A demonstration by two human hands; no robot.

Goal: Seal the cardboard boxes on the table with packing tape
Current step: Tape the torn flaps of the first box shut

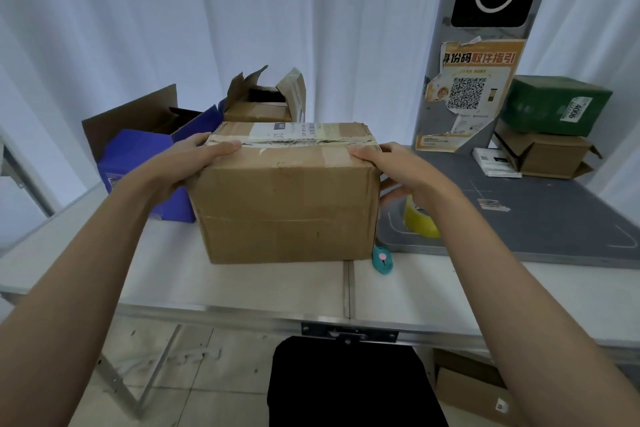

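Pale curtains hang all along the back, soft light coming through them. My white folding bench sits on a scuffed tile floor, grey post to the right.

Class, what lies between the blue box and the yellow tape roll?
In the head view, the brown cardboard box, held by both hands, sits between them.

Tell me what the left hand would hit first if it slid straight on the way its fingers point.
The left hand grips the brown box at its top left edge, fingers pointing right along the taped seam. Going straight on, it would probably meet the right hand at the far edge first.
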